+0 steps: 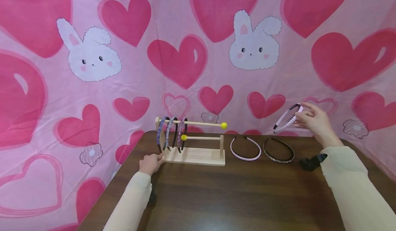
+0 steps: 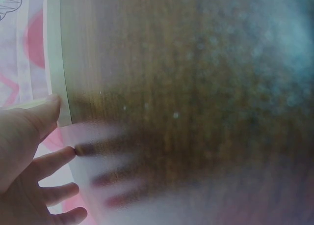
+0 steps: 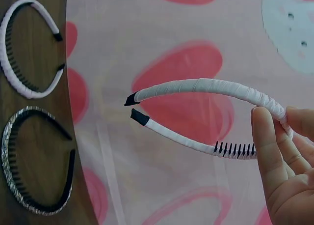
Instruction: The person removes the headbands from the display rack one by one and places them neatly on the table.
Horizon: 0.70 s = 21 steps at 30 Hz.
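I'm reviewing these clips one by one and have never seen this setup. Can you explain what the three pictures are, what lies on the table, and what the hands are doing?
There is no machine here: a person works with two bare hands and wears three cameras. The wide picture comes from a camera on the head, looking down at a dark wooden table in front of a pink cloth with hearts and bunnies. The other two come from cameras on the wrists.

On the table stands a wooden rack with four headbands hung on its upper rod. Beside it lie a pink headband and a dark glittery headband.

The left hand rests against the rack's base; its wrist picture is mostly blur. The right hand pinches a pale pink headband in the air, and that hand's wrist view shows its small black teeth.
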Tool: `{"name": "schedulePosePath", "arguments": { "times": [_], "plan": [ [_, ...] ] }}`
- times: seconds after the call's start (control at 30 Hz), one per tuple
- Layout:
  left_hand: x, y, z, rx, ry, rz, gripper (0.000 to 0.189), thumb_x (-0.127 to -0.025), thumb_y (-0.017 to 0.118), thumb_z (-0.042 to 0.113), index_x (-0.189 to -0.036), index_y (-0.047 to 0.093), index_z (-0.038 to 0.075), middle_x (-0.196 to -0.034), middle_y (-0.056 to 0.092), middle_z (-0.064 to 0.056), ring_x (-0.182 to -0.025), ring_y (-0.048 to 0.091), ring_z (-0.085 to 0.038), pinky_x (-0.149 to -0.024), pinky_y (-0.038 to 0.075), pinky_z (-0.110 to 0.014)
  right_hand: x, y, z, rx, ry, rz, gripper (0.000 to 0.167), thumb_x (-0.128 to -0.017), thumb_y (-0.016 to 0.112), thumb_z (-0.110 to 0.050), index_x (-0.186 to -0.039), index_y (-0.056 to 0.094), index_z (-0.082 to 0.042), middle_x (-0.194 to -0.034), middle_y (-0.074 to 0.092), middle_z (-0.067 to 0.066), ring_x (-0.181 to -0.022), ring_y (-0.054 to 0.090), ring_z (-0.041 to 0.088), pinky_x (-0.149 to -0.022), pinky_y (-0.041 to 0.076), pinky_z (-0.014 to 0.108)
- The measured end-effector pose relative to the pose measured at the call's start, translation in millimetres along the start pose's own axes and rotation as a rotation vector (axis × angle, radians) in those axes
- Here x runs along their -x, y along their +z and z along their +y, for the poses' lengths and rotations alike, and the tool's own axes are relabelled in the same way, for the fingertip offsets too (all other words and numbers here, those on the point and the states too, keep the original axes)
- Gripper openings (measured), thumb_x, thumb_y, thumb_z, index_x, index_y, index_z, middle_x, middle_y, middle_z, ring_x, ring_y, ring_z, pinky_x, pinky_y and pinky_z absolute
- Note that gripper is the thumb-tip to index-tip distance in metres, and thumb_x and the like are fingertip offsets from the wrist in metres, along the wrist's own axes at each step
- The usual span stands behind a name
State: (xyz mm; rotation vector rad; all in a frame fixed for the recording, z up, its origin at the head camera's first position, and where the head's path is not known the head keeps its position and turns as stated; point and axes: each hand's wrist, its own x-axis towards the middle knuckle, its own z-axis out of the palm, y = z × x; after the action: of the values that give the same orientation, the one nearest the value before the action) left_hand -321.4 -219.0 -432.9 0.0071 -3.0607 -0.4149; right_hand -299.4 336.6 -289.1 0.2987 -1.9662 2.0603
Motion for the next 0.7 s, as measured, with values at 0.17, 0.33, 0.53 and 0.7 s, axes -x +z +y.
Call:
{"name": "schedulePosePath", "arguments": {
  "times": [0.17,0.33,0.53,0.7],
  "plan": [
    [-1.2,1.3,-1.0,-0.005,0.004,0.014,0.041,-0.09,0.058,0.031,-0.126,0.058,0.012,-0.116,0.057,-0.025,-0.101,0.048,-0.044,-0.079,0.035,-0.057,4.0,-15,8,0.026,0.018,0.039,0.073,-0.088,0.059,-0.001,-0.144,0.014,0.004,-0.072,0.064,-0.003,-0.058,0.065,0.012,-0.054,0.051,0.024],
    [-1.1,2.2,-1.0,-0.004,0.001,0.012,0.042,-0.09,0.058,0.031,-0.127,0.057,0.012,-0.117,0.056,-0.025,-0.102,0.048,-0.044,-0.079,0.035,-0.056,10.6,-28,17,0.083,0.032,0.059,0.072,-0.089,0.057,-0.003,-0.144,0.011,0.005,-0.073,0.064,-0.007,-0.059,0.065,0.009,-0.054,0.05,0.022],
    [-0.5,1.6,-0.7,0.007,-0.003,0.013,0.041,-0.09,0.058,0.031,-0.126,0.058,0.012,-0.118,0.056,-0.025,-0.103,0.047,-0.044,-0.081,0.035,-0.057,14.7,-46,33,0.024,0.051,0.084,0.075,-0.089,0.056,0.0,-0.145,0.007,0.004,-0.073,0.064,-0.005,-0.062,0.063,0.008,-0.054,0.051,0.024],
    [-0.6,0.9,-0.9,0.011,0.007,0.011,0.04,-0.09,0.058,0.031,-0.125,0.058,0.011,-0.117,0.056,-0.025,-0.102,0.048,-0.044,-0.081,0.034,-0.058,0.8,-91,76,0.142,0.075,0.124,0.075,-0.087,0.063,-0.01,-0.146,0.017,-0.004,-0.076,0.065,-0.004,-0.065,0.064,0.012,-0.058,0.052,0.032]
  ]
}}
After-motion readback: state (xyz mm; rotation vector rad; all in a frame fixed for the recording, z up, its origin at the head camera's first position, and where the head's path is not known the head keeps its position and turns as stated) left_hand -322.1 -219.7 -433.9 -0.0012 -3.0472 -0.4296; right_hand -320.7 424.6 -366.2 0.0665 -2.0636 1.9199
